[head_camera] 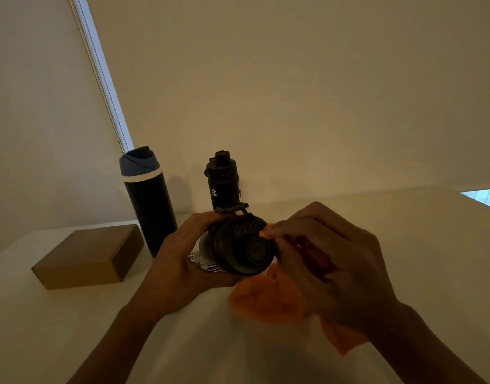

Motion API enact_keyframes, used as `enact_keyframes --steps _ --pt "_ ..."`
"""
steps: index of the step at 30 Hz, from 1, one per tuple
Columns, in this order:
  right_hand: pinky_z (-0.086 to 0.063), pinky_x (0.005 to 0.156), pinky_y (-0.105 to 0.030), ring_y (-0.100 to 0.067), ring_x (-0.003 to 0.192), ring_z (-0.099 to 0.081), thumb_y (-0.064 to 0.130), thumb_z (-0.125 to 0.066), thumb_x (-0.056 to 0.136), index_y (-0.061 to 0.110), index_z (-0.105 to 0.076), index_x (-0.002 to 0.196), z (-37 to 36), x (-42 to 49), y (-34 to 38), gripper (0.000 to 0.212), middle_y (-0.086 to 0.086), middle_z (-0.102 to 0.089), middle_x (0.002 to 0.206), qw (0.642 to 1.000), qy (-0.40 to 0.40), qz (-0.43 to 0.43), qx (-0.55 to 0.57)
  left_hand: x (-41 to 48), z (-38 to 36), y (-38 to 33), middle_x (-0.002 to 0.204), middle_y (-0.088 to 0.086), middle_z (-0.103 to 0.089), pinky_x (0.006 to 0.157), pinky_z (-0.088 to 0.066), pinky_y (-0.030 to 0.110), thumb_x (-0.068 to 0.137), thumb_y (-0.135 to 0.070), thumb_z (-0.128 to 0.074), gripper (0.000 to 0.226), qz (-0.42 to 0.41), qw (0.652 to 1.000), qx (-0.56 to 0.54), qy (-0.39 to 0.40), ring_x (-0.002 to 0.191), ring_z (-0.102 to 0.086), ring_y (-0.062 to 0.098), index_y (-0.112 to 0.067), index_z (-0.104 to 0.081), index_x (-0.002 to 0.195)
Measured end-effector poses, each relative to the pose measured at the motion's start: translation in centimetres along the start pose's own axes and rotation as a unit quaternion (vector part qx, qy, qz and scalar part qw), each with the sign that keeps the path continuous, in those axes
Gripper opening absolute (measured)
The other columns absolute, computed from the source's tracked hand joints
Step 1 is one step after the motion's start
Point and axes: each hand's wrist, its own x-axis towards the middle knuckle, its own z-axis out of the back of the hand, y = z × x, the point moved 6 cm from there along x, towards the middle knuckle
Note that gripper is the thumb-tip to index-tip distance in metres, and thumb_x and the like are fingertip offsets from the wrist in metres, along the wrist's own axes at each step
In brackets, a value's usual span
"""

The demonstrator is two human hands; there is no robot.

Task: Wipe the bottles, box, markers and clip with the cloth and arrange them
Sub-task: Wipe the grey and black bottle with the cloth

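My left hand point(180, 261) grips a bottle with a dark lid point(239, 249), tilted so the lid faces me above the white table point(404, 231). My right hand point(329, 261) holds an orange cloth point(268, 297) and presses a fold of it against the lid's right edge. The rest of the cloth hangs down under that hand. A tall dark bottle with a blue-grey cap point(148, 198) stands at the back left. A shorter black bottle point(223, 181) stands behind the held one. A brown cardboard box point(91, 256) lies on the left. No markers or clip are in sight.
A wall runs along the table's far edge, with a window-blind edge and bead chain point(99, 70) at the upper left. A bright gap point(485, 196) shows past the table's right corner. The scene is dim.
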Motion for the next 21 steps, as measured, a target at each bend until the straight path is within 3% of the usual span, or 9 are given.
enact_keyframes --steps 3,7,10,11,14,16,18,21 --pt "-0.046 0.056 -0.024 -0.012 0.066 -0.059 0.006 -0.07 0.088 0.009 -0.074 0.092 -0.2 -0.3 -0.3 0.007 0.002 -0.064 0.091 0.998 0.037 -0.015 0.043 0.0 0.5 -1.3 0.134 -0.019 -0.061 0.105 -0.048 0.024 0.064 -0.034 -0.094 0.089 -0.019 0.999 -0.027 -0.026 0.128 -0.055 -0.001 -0.028 -0.049 0.14" --pt "-0.047 0.061 -0.026 -0.011 0.072 -0.06 0.017 -0.07 0.087 0.013 -0.075 0.084 -1.3 -0.9 -0.6 0.007 0.006 -0.065 0.083 0.995 0.079 -0.016 0.062 0.0 1.6 -2.7 0.129 -0.031 -0.059 0.101 -0.043 0.009 0.063 -0.032 -0.092 0.085 -0.029 0.996 -0.066 -0.06 0.124 -0.055 -0.008 -0.038 -0.048 0.135" --pt "-0.045 0.058 -0.028 -0.01 0.069 -0.058 0.034 -0.072 0.09 0.014 -0.072 0.081 -1.0 -0.6 -1.4 0.022 0.008 -0.063 0.078 0.998 0.035 -0.046 0.036 0.0 1.4 -2.5 0.132 -0.024 -0.06 0.105 -0.049 0.023 0.065 -0.032 -0.093 0.085 -0.024 0.996 -0.069 -0.051 0.127 -0.056 -0.001 -0.034 -0.048 0.137" --pt "-0.046 0.057 -0.028 -0.01 0.069 -0.058 0.042 -0.076 0.086 0.014 -0.07 0.087 -0.9 -0.6 -1.6 0.029 0.009 -0.062 0.08 0.998 0.021 -0.06 0.023 -0.1 1.2 -2.3 0.134 -0.023 -0.06 0.105 -0.05 0.029 0.066 -0.035 -0.093 0.086 -0.022 0.996 -0.069 -0.048 0.129 -0.055 0.001 -0.037 -0.047 0.138" --pt "-0.048 0.059 -0.024 -0.012 0.076 -0.059 0.065 -0.084 0.065 0.018 -0.062 0.12 -1.5 -0.5 -1.7 0.076 0.01 -0.059 0.1 0.993 0.021 -0.115 -0.005 -0.3 0.3 -1.8 0.138 -0.024 -0.056 0.105 -0.049 0.041 0.065 -0.057 -0.088 0.088 -0.007 0.998 -0.051 -0.032 0.131 -0.052 0.0 -0.054 -0.041 0.139" --pt "-0.047 0.061 -0.018 -0.011 0.082 -0.058 0.071 -0.084 0.06 0.02 -0.058 0.129 -2.2 -0.4 -1.5 0.09 0.011 -0.055 0.112 0.992 0.035 -0.119 -0.013 -0.5 -0.7 -1.6 0.139 -0.017 -0.057 0.104 -0.051 0.048 0.064 -0.061 -0.084 0.088 0.0 0.999 -0.035 -0.013 0.13 -0.054 0.004 -0.05 -0.04 0.14" --pt "-0.048 0.062 -0.016 -0.012 0.086 -0.058 0.067 -0.085 0.063 0.017 -0.062 0.124 -2.4 -0.4 -1.2 0.082 0.009 -0.055 0.115 0.994 0.028 -0.103 -0.016 -0.6 -1.4 -2.1 0.137 -0.016 -0.057 0.104 -0.051 0.039 0.062 -0.062 -0.081 0.088 0.001 0.999 -0.033 -0.009 0.127 -0.053 0.0 -0.053 -0.038 0.138" --pt "-0.053 0.061 -0.019 -0.014 0.093 -0.061 0.056 -0.087 0.067 0.011 -0.065 0.115 -1.9 -0.2 -1.1 0.069 0.004 -0.058 0.111 0.995 -0.014 -0.097 -0.004 -0.1 -2.0 -2.6 0.134 -0.03 -0.05 0.099 -0.039 0.013 0.058 -0.065 -0.078 0.093 0.003 1.0 -0.012 -0.007 0.128 -0.042 -0.016 -0.067 -0.027 0.136"
